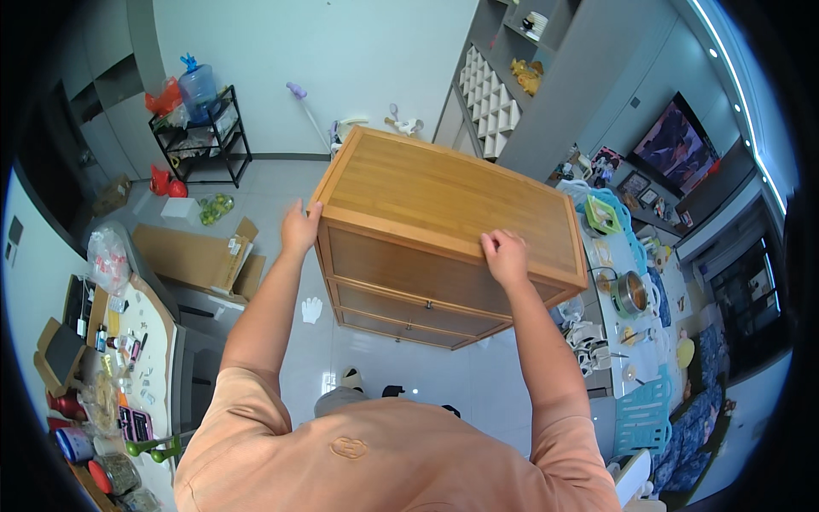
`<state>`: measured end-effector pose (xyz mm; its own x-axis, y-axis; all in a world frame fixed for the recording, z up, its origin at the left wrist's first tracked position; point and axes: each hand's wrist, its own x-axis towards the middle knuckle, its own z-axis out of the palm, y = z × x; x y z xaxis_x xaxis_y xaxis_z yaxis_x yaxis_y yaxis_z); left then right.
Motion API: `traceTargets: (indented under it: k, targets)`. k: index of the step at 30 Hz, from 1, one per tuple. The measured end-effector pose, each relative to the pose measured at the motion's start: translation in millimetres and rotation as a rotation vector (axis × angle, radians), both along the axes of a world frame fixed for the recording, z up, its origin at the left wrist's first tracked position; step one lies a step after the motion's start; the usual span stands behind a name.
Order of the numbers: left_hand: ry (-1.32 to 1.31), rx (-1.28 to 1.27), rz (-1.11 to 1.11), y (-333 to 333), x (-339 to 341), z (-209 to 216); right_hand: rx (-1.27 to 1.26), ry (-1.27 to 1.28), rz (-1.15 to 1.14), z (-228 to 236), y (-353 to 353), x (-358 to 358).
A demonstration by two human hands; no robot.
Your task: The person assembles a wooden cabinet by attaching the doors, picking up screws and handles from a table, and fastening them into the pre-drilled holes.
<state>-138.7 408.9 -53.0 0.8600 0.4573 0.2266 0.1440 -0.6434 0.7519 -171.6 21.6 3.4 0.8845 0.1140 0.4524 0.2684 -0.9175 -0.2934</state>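
**Left hand (pixel 300 226) and right hand (pixel 506 256) at a wooden cabinet (pixel 461 192)**

Nearest is the person's peach shirt (pixel 384 452), with a shoe (pixel 352 376) showing past its edge on the pale floor (pixel 341 346). Both bare arms reach forward from the sleeves. The cabinet is on the floor directly ahead, its knobbed front toward the person and its top set at a slant across the view.

The right hand is on the front part of the top, right of the middle, its fingers curled and close together; whether they grip the edge I cannot tell. The left hand is at the near left corner, thumb by the top's edge and fingers along the side; how firmly they hold is unclear.

A white glove (pixel 311 310) lies on the floor left of the cabinet. Farther left are a cluttered table (pixel 158 341) and flattened cardboard (pixel 183 256). On the right, a long table (pixel 610 341) bears a metal pot (pixel 631 293), with a blue basket (pixel 646 414) at its near end.

Farther off, a black rack (pixel 241 128) holding a blue jug (pixel 199 90) stands by the white wall (pixel 299 43); a lit screen (pixel 676 145) hangs at far right.
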Motion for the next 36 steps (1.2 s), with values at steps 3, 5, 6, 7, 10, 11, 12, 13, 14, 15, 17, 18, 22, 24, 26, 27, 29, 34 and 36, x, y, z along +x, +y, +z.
traceTargets:
  k: [3, 5, 6, 7, 10, 11, 12, 13, 14, 15, 17, 18, 22, 24, 26, 27, 29, 34, 36]
  targets:
    - [-0.009, -0.1, -0.1, -1.2, 8.4, -12.1, 0.113, 0.141, 0.032, 2.8, 30.3, 27.0]
    - [-0.059, -0.127, -0.183, -0.1, 8.3, -14.9, 0.19, 0.181, 0.055, 3.7, 55.9, 43.9]
    - [-0.049, -0.131, -0.172, -0.7, 4.2, -12.5, 0.268, 0.215, 0.079, 3.6, 68.2, 54.7]
    - [-0.044, -0.131, -0.2, -0.4, 0.4, -6.8, 0.268, 0.22, 0.09, 3.3, 79.1, 67.3]
    - [-0.046, -0.14, -0.223, 1.8, -3.1, -7.9, 0.34, 0.309, 0.248, -13.9, 109.0, 116.9]
    - [-0.025, -0.157, -0.242, -5.0, -4.4, -0.2, 0.454, 0.331, 0.286, -23.9, 112.4, 143.5]
    - [-0.005, -0.17, -0.255, -8.3, -5.2, 5.5, 0.571, 0.351, 0.329, -27.1, 118.7, 167.1]
    - [0.0, -0.162, -0.243, -8.1, -6.8, 6.6, 0.578, 0.358, 0.341, -24.5, 129.8, 185.5]
    - [0.006, -0.188, -0.236, -9.7, -8.5, 6.7, 0.649, 0.445, 0.327, -21.1, 139.0, 203.5]
    - [0.01, -0.21, -0.227, -9.0, -7.8, 8.7, 0.721, 0.532, 0.318, -16.8, 148.2, 222.5]
    - [0.002, -0.217, -0.22, -14.0, -3.9, 11.3, 0.731, 0.647, 0.298, -7.7, 144.7, 262.9]
    - [-0.004, -0.224, -0.214, -13.4, -5.1, 10.2, 0.737, 0.766, 0.276, -10.8, 144.4, 276.1]
    - [0.031, -0.211, -0.173, 2.8, -19.8, 8.0, 0.243, -0.29, 0.479, -4.4, 178.0, 280.0]
    - [0.102, -0.189, -0.08, 2.8, -18.9, -1.5, 0.384, -0.118, 0.723, -1.9, 206.9, 270.0]
    - [0.069, -0.104, -0.135, -3.2, -14.3, 6.5, 0.439, 0.036, 0.873, 2.3, 230.6, 250.9]
    - [0.067, -0.088, -0.054, -6.3, -15.2, 7.0, 0.465, 0.195, 0.899, 2.0, 244.6, 236.9]
    - [0.047, -0.166, 0.076, -6.6, -30.3, 7.1, 0.491, 0.326, 1.041, -4.3, 275.0, 205.1]
    - [-0.101, -0.329, 0.459, 27.6, -141.8, -1.3, 0.394, 0.648, 1.335, 9.0, 340.2, 107.3]
    - [-0.053, -0.343, 0.697, 33.9, -199.6, 3.4, 0.094, 0.565, 1.455, 8.3, 364.9, 78.0]
